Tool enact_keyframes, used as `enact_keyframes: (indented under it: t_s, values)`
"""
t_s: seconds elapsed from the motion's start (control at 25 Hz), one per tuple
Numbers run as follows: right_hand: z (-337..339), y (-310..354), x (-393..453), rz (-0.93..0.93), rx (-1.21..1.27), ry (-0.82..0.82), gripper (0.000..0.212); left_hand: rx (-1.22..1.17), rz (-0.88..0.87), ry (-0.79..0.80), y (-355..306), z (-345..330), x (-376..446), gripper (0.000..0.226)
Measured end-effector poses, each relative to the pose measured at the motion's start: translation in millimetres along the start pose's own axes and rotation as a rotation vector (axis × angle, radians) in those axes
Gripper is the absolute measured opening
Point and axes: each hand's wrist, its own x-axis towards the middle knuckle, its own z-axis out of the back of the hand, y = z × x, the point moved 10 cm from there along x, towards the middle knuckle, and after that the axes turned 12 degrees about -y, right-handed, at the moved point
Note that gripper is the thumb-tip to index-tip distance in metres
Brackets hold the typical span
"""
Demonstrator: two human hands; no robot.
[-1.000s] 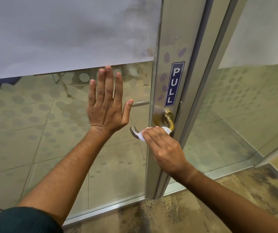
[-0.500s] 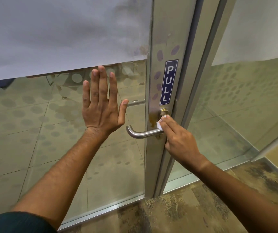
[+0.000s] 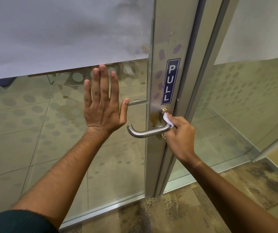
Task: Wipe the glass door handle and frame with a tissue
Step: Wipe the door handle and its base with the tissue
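Note:
A silver lever handle (image 3: 145, 132) sticks out leftward from the metal door frame (image 3: 161, 39), below a blue PULL sticker (image 3: 170, 82). My right hand (image 3: 180, 137) pinches a small white tissue (image 3: 167, 121) against the handle's inner end, just below the brass lock cylinder (image 3: 164, 109). A brownish stain (image 3: 153, 121) marks the frame left of the lock. My left hand (image 3: 103, 105) lies flat on the glass door pane (image 3: 34, 132), fingers straight and pointing up, left of the handle.
The upper glass carries a frosted grey film (image 3: 59, 31) and dotted patterns lower down. A fixed glass panel (image 3: 235, 106) stands to the right of the frame. Mottled brown floor (image 3: 185, 207) lies below the door.
My right hand slid with the tissue from the handle's free end to its inner end by the lock, uncovering the lever. My left hand stayed flat on the glass.

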Motion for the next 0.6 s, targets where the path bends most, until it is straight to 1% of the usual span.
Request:
enact_keyframes:
  t_s: [0.04, 0.16, 0.2, 0.28, 0.36, 0.44, 0.6]
  values:
    - [-1, -11, 0, -0.158, 0.108, -0.022, 0.024, -0.001, 0.001, 0.001, 0, 0, 0, 0.078]
    - [-9, -41, -11, -0.628, 0.405, -0.078, 0.031, 0.004, 0.003, 0.003, 0, 0, -1, 0.078]
    - [-14, -45, -16, -0.751, 0.494, -0.079, 0.032, 0.009, 0.001, 0.002, -1, 0, 0, 0.078]
    - [-22, -43, -30, -0.941, 0.697, -0.070, 0.042, 0.013, -0.001, 0.001, -1, 1, 0, 0.078]
    - [-30, -36, -46, -1.085, 0.923, -0.068, 0.050, 0.015, -0.002, -0.002, 0, 1, 0, 0.077]
    - [-37, -27, -63, -1.164, 1.080, -0.045, 0.055, 0.004, 0.000, -0.004, -1, 3, 0, 0.077]
    - [-63, 4, -96, -1.180, 1.118, 0.095, 0.055, 0.009, -0.014, -0.001, -2, 4, 1, 0.078]
